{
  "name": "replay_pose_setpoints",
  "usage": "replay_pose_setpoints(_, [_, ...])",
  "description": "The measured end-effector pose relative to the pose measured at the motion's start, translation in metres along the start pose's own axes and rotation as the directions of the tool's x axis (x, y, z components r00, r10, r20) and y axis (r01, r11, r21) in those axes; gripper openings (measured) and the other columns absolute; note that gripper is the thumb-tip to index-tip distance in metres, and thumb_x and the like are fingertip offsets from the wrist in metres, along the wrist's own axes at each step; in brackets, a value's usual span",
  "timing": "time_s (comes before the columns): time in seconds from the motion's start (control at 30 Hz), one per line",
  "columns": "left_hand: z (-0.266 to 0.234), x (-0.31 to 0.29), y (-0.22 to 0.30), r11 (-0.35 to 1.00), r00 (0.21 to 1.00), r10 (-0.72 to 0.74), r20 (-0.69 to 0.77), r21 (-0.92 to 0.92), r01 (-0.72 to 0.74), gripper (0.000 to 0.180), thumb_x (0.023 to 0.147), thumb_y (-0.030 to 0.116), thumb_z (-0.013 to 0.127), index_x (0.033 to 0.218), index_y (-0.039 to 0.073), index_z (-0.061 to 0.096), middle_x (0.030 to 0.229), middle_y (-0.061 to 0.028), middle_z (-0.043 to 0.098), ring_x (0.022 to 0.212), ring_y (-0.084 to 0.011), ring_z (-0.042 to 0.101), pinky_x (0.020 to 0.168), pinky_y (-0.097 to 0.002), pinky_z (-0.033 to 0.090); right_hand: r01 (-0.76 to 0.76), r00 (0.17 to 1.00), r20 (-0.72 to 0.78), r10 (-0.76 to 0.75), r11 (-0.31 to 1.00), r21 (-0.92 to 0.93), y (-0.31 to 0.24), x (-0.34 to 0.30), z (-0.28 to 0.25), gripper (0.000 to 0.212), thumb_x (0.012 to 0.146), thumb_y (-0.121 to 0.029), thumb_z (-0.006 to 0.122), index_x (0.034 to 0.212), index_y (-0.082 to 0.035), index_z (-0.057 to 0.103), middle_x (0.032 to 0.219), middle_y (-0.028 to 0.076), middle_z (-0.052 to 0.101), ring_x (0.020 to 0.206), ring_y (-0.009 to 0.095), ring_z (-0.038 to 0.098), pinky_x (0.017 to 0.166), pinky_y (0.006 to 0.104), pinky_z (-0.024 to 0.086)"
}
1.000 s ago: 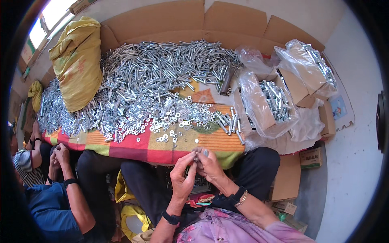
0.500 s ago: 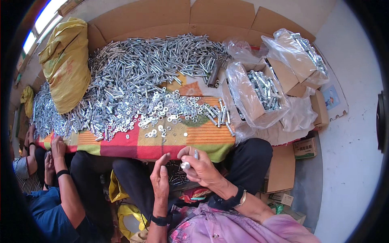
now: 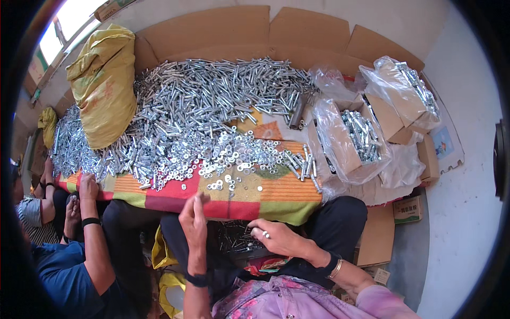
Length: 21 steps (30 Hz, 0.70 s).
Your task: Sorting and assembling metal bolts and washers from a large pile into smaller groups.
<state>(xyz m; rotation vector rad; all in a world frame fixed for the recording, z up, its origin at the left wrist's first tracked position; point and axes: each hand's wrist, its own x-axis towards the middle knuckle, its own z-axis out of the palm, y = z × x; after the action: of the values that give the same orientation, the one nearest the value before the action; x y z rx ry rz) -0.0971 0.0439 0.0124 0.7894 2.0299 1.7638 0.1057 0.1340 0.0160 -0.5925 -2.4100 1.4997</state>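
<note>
Loose washers [image 3: 218, 185] lie just beyond the left hand [image 3: 194, 226], slightly right of its half-extended fingers; whether those hold anything I cannot tell; the right hand [image 3: 280, 239], farther off below the blanket's edge [image 3: 289, 210], curls round a bolt [image 3: 266, 234], its long axis hidden

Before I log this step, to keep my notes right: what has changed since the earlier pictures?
The left hand parted from the right hand and moved left; the right dropped nearer the body, a small silvery piece showing at it; whether it is held is unclear. A co-worker's hand reached up to the cloth. The bolt pile, washers and yellow sack stayed put.
</note>
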Motion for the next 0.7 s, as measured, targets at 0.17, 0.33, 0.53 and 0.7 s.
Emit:
replay_pose_setpoints(0.17, [0.016,0.088,-0.014,0.934,0.961,0.276,-0.017,0.239,-0.265,0.024,0.091,0.009,0.049,0.108,-0.006,0.058,0.101,-0.0174,0.062,0.096,-0.0244,0.06,0.084,-0.0295,0.045,-0.059,0.996,0.073,0.051,0.992,0.11,-0.027,0.03,-0.032,0.024,0.094,-0.021,0.046,0.111,-0.003,0.046,0.075,0.022,0.057,0.072,0.04,0.059,0.062,0.045,0.046])
replay_pose_setpoints(0.33, [0.023,0.16,-0.039,0.569,0.818,0.564,0.112,0.666,-0.483,0.031,0.083,0.013,0.058,0.111,0.0,0.055,0.117,-0.0182,0.054,0.109,-0.0348,0.05,0.093,-0.0411,0.038,0.131,0.986,0.114,-0.118,0.984,-0.117,-0.035,0.059,-0.05,0.022,0.093,-0.022,0.047,0.107,-0.005,0.046,0.068,0.025,0.055,0.068,0.044,0.056,0.059,0.0493,0.044])
replay_pose_setpoints(0.53, [0.024,0.153,-0.043,0.46,0.796,0.574,0.192,0.728,-0.508,0.027,0.078,0.007,0.059,0.104,0.001,0.057,0.108,-0.0147,0.057,0.102,-0.0323,0.052,0.088,-0.0401,0.04,-0.151,0.977,0.179,0.113,0.965,0.215,0.002,0.076,-0.056,0.024,0.094,-0.025,0.045,0.101,-0.003,0.048,0.064,0.016,0.056,0.055,0.032,0.058,0.055,0.0406,0.046])
replay_pose_setpoints(0.7, [0.005,0.121,-0.042,0.51,0.822,0.523,0.227,0.689,-0.515,0.023,0.077,0.005,0.059,0.1,0.001,0.057,0.107,-0.0136,0.057,0.101,-0.0326,0.052,0.088,-0.0411,0.04,-0.259,0.964,0.149,0.222,0.911,0.321,-0.009,0.079,-0.059,0.032,0.097,-0.027,0.039,0.114,-0.002,0.05,0.07,0.005,0.06,0.048,0.006,0.048,0.047,0.0231,0.042])
